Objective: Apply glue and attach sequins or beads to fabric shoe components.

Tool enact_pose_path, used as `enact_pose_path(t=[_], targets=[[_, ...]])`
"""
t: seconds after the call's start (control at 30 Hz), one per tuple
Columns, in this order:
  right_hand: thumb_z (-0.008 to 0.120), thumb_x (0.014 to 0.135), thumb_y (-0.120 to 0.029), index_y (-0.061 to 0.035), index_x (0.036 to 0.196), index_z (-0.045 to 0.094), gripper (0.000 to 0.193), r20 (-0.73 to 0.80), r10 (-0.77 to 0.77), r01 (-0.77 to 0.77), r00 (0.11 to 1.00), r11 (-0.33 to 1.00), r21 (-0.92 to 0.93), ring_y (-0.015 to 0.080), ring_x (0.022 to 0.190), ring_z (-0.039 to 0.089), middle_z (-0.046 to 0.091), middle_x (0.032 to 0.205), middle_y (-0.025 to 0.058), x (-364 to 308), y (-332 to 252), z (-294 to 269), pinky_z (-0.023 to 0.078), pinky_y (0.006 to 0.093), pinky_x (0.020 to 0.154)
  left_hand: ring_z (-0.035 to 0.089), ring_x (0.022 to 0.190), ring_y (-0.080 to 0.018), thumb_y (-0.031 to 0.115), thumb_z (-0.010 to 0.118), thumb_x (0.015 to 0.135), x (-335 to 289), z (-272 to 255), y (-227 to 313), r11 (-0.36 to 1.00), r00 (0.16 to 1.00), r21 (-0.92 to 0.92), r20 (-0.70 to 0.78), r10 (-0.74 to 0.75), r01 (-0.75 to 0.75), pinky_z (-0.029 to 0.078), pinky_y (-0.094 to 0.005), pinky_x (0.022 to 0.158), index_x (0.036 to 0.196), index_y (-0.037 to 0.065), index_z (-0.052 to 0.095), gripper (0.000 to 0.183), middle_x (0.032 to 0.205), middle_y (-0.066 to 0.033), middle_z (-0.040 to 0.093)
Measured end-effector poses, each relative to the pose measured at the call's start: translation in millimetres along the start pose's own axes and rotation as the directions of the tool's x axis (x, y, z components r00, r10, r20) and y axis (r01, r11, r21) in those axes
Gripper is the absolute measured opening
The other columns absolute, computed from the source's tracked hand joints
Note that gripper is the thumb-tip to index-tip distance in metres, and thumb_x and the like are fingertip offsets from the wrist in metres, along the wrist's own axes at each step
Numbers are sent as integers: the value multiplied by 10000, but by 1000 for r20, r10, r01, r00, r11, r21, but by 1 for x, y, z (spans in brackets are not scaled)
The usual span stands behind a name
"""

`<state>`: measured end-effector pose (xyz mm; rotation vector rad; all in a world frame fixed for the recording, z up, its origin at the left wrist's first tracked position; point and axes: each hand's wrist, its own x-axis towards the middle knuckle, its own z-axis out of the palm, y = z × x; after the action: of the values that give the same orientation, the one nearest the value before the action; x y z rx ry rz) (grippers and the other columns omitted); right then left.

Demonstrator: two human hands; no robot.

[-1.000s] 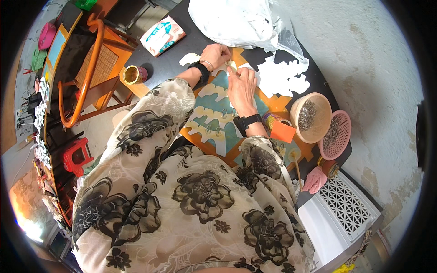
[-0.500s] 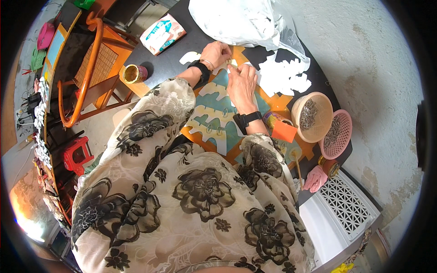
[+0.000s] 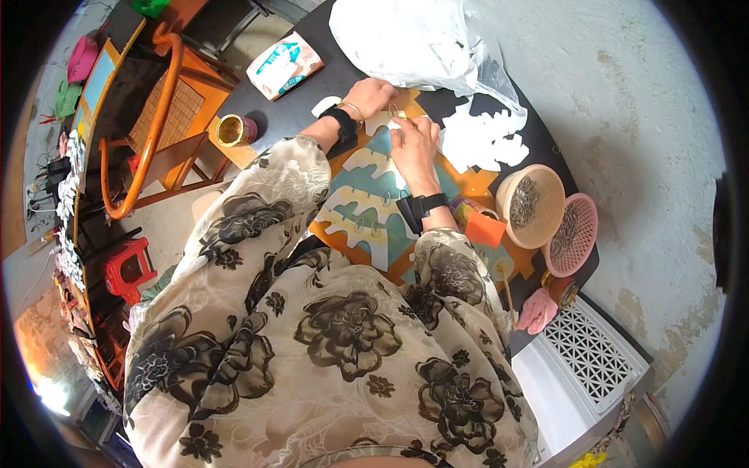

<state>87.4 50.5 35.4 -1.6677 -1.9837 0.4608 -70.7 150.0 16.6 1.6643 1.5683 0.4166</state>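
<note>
A teal and orange patterned board point(image 3: 379, 185) lies before me, holding several white scalloped paper cutouts point(image 3: 365, 210) with small oval metal loops point(image 3: 376, 231) on them. At its far end, another metal loop point(image 3: 393, 111) stands between my hands on a pale cutout. My left hand point(image 3: 371, 97) is beside that loop, its fingers curled together at the board's far left edge; whatever they grip is hidden. My right hand point(image 3: 416, 151) rests just nearer than the loop, fingers bent and somewhat apart, tips down on the pale cutout.
White paper cutouts point(image 3: 482, 139) are heaped to the right, below a white plastic bag point(image 3: 406, 43). Two baskets, beige point(image 3: 546, 183) and pink point(image 3: 587, 246), hold metal pieces. An open tin point(image 3: 232, 131) and a tissue pack point(image 3: 285, 65) stand left. A brush point(image 3: 509, 290) lies near a pink cloth point(image 3: 537, 311).
My left hand has drawn slightly left and away from my right hand, leaving the metal loop in plainer view. My right hand has shifted little. The whole view has tilted slightly.
</note>
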Motion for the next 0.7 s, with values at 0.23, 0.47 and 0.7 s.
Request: enact_pose_path(t=[0.23,0.47,0.7], targets=[[727,806,-151,-95,1040,739,241,7,38,-39,999,995,92,289,1080,468,571,1014,67,-1,6,-5,396,444,935,549,741,-74,85,494,951,-27,-12,-4,779,988,-626,143,65,40,457,-226,638,1101,-9,596,204,956,-50,701],[701,817,-156,-22,1063,715,280,49,-183,186,982,980,-67,273,1084,478,587,1070,72,1,-1,-10,395,434,904,550,662,-42,213,664,946,-45,-33,-10,770,971,-616,237,-24,170,439,-193,605,939,91,644,124,854,7,720],[687,820,-147,13,1038,707,270,99,-274,285,957,949,-131,267,1102,486,604,1087,78,1,-1,-18,397,425,885,589,760,-60,175,644,944,-35,-33,-14,960,988,-276,155,6,37,499,-259,720,1186,48,691,277,904,-19,721]])
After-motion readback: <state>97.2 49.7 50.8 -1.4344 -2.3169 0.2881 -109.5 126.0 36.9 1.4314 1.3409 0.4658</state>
